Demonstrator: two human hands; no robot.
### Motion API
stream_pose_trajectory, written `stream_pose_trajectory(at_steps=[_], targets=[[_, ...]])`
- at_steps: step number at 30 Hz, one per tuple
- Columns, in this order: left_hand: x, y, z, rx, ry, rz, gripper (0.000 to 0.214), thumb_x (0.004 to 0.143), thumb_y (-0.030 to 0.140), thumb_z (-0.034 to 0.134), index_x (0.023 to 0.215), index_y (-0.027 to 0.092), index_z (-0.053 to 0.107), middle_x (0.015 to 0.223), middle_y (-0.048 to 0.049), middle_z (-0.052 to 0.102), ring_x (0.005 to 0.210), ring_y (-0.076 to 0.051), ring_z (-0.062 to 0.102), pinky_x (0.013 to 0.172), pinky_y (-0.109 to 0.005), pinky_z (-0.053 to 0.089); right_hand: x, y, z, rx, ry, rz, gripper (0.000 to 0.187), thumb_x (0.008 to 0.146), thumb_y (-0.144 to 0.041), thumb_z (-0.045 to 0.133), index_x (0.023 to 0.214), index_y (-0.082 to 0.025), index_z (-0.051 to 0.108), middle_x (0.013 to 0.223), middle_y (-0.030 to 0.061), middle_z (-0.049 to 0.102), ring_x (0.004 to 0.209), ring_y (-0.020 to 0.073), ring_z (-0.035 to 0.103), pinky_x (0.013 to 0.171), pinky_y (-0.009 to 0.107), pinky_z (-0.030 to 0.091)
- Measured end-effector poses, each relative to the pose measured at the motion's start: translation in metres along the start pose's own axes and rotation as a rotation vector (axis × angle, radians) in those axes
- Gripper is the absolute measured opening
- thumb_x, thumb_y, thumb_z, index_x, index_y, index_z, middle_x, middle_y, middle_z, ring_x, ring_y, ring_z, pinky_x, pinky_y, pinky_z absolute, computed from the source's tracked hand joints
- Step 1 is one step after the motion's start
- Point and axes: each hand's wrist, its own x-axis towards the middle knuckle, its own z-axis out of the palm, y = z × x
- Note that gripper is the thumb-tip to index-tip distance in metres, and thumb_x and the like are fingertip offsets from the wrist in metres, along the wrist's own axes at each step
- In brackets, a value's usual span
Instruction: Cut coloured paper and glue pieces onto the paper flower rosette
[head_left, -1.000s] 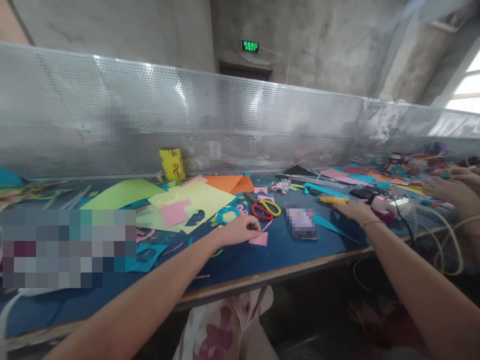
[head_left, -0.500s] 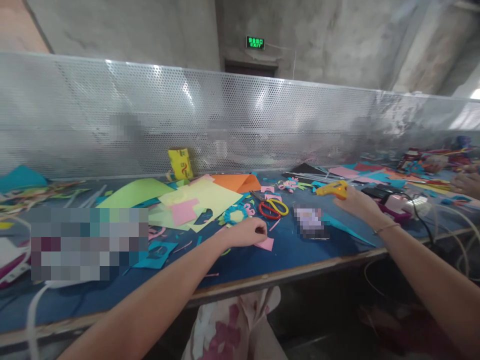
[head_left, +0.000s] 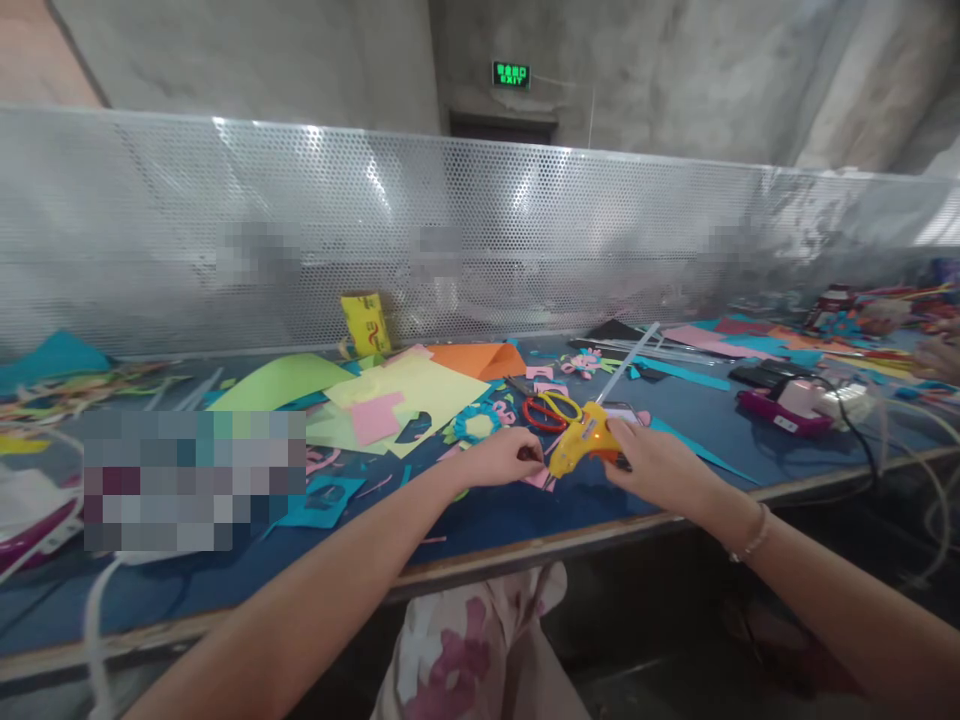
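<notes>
My right hand (head_left: 651,464) is wrapped around a yellow hot glue gun (head_left: 579,440), with a clear glue stick (head_left: 628,362) poking out of its back. The gun's nozzle points down close to my left hand (head_left: 510,456). My left fingers are curled and pinched at a small piece of pink paper (head_left: 541,481) near the table edge; part of it is hidden. Just behind my left hand lies a blue paper ring flower (head_left: 475,424) with a pale yellow middle. Scissors (head_left: 551,408) with red and yellow handles lie beyond the gun. A phone (head_left: 621,411) is partly covered by my right hand and the gun.
Pale yellow paper (head_left: 427,390), green paper (head_left: 289,380) and orange paper (head_left: 480,360) spread behind. A yellow packet (head_left: 365,322) leans by the perforated metal screen (head_left: 570,240). A purple-based device with cables (head_left: 787,415) stands right; another person's hand (head_left: 937,355) is at far right.
My right hand has brought the glue gun left and toward me, from the right side of the table to my left hand. My left hand has stayed nearly in place at the pink paper.
</notes>
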Motion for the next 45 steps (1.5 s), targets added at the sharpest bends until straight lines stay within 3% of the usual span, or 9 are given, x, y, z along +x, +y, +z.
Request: stream_pose_trajectory(at_steps=[10,27,36,45], targets=[[0.0,0.001,0.001,-0.017,0.009,-0.016,0.015,0.069,0.025,0.048,0.072,0.016,0.06,0.067,-0.0007,0.055,0.061,-0.011,0.048,0.054,-0.021,0.034,-0.001,0.014,0.004,-0.009,-0.018,-0.063,0.022,0.081,-0.031,0.036,0.09,-0.014,0.046,0.083,0.0092,0.058,0.072,0.0202,0.058,0.054,0.027,0.033],[-0.001,0.003,0.0,-0.03,0.006,-0.021,0.014,0.069,0.025,0.049,0.074,0.016,0.06,0.068,-0.0003,0.058,0.061,-0.011,0.049,0.054,-0.021,0.035,-0.001,0.013,-0.002,-0.07,0.029,-0.091,0.019,0.081,-0.03,0.038,0.09,-0.016,0.047,0.085,0.0084,0.058,0.074,0.0184,0.057,0.053,0.025,0.033],[0.0,0.001,0.001,-0.042,0.013,-0.032,0.012,0.068,0.024,0.05,0.073,0.017,0.059,0.067,0.0002,0.057,0.06,-0.011,0.048,0.053,-0.02,0.034,0.001,0.013,-0.005,-0.119,0.043,-0.09,0.018,0.079,-0.027,0.04,0.091,-0.016,0.049,0.093,0.0094,0.059,0.081,0.0206,0.056,0.066,0.03,0.039],[0.001,-0.002,0.004,-0.064,0.029,-0.11,0.015,0.067,0.03,0.052,0.069,0.016,0.056,0.064,0.0006,0.055,0.057,-0.011,0.049,0.05,-0.021,0.034,-0.001,0.011,-0.01,-0.221,0.084,-0.114,0.025,0.081,-0.024,0.037,0.101,-0.014,0.049,0.093,0.0116,0.059,0.08,0.0225,0.055,0.065,0.031,0.038]])
